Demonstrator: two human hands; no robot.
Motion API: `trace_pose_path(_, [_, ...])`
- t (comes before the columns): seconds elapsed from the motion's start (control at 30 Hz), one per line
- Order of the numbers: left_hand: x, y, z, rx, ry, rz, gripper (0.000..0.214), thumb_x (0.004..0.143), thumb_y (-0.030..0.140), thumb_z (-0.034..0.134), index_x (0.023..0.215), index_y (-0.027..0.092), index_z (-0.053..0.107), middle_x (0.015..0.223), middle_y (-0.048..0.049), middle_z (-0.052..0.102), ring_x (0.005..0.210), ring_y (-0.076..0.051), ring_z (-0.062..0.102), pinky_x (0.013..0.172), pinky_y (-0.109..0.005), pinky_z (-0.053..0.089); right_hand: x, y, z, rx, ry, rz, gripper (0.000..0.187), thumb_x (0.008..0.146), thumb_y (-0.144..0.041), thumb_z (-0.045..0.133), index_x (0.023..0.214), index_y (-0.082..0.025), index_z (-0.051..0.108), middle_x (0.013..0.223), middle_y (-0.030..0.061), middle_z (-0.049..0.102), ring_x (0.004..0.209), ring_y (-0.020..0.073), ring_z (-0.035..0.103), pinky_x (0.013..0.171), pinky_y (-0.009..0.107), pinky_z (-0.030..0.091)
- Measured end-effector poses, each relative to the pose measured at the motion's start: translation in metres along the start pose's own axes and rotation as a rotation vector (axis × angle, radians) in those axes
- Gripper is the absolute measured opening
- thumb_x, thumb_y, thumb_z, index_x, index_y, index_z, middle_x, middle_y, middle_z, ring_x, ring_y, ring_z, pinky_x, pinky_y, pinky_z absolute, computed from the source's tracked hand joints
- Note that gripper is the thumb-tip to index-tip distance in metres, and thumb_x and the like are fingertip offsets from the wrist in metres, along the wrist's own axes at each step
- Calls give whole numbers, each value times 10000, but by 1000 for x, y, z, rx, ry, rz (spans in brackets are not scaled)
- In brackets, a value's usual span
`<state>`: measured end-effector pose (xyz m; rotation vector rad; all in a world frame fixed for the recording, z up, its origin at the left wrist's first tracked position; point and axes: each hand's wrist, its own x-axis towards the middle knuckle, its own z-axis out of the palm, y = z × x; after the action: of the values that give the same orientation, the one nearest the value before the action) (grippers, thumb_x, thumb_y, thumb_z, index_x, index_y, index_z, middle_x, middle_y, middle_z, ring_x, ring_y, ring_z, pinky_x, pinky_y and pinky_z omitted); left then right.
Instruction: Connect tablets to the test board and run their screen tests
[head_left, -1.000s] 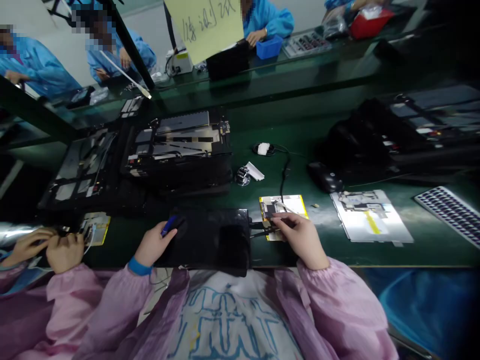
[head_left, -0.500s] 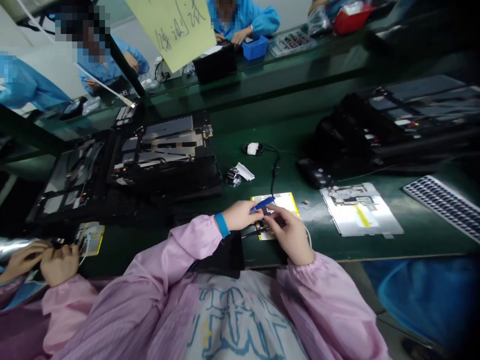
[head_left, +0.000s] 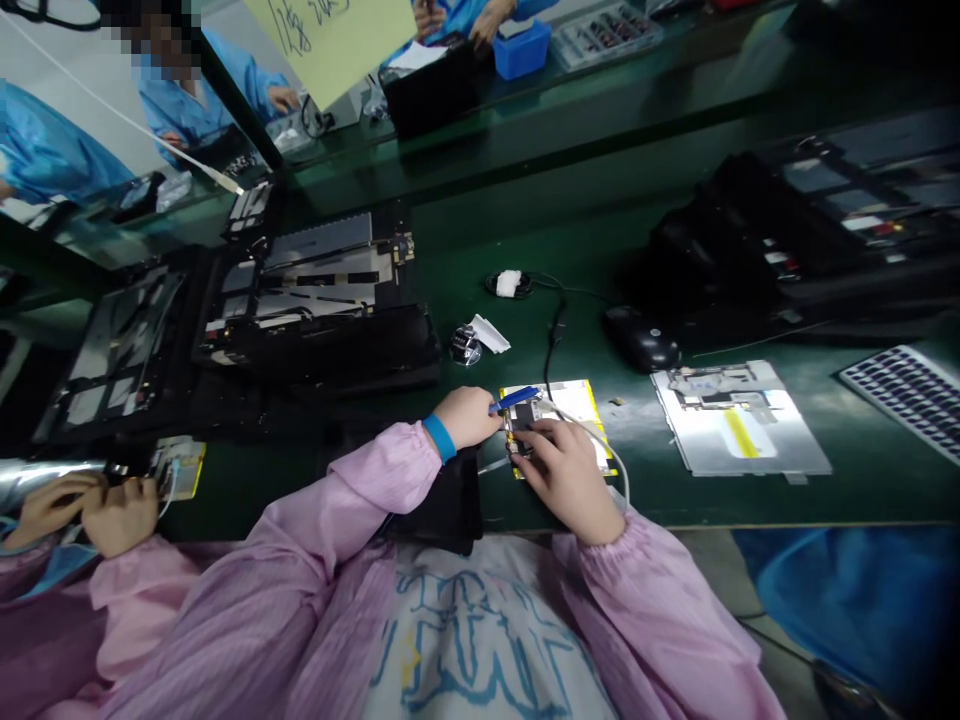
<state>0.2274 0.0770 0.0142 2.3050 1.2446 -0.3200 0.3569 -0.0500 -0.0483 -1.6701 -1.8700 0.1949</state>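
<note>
A blue pen-like tool is gripped in my left hand, its far end above a flat battery pack with yellow edges. A small dark circuit board lies along the pack's left side. My right hand rests over the lower part of the pack, fingers bent and apart, fingertips touching the board's lower end. A white cable runs from the board past my right hand. Beneath my left forearm lies a black flat item.
Stacks of opened device panels stand left, with more at right. A black mouse, a silver panel and a keyboard lie right. A coworker's hands work at far left. A coiled black cable lies ahead.
My right hand has shifted down and slightly left, with its fingers spreading from a pinch. My left hand has drawn slightly left with the blue tool, uncovering the board and white cable. The view tilted down.
</note>
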Motion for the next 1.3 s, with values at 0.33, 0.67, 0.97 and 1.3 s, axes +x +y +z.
trace_pose_path(0.33, [-4, 4, -4, -22, -31, -18, 219, 777, 270, 541, 805, 130, 707, 811, -126, 708, 834, -233, 666, 740, -300, 478, -2, 2, 2, 37, 10, -4, 249, 878, -345, 524, 1062, -214, 628, 1136, 120, 563, 1036, 271, 514, 873, 448, 439])
trace_pose_path(0.67, [-3, 5, -2, 15, -14, 16, 225, 774, 226, 514, 788, 112, 707, 803, -158, 705, 835, -278, 677, 743, -346, 490, -1, 0, 0, 23, 15, -7, 248, 878, -330, 530, 1065, -193, 619, 1126, 126, 570, 1026, 269, 515, 867, 437, 444])
trace_pose_path(0.97, [-2, 6, 3, 68, 1, 64, 247, 805, 230, 491, 840, 105, 702, 865, -167, 707, 884, -289, 673, 792, -378, 505, 0, -3, 1, -54, -15, -7, 326, 894, -328, 496, 1164, -200, 625, 1119, 139, 557, 1022, 278, 496, 861, 448, 440])
trace_pose_path(1.3, [-2, 4, 5, 66, 28, 43, 212, 807, 278, 526, 819, 138, 685, 857, -125, 706, 855, -265, 668, 749, -342, 495, 0, -1, 1, -11, -20, -16, 333, 899, -262, 479, 1201, -207, 607, 1063, 132, 576, 968, 268, 509, 823, 453, 466])
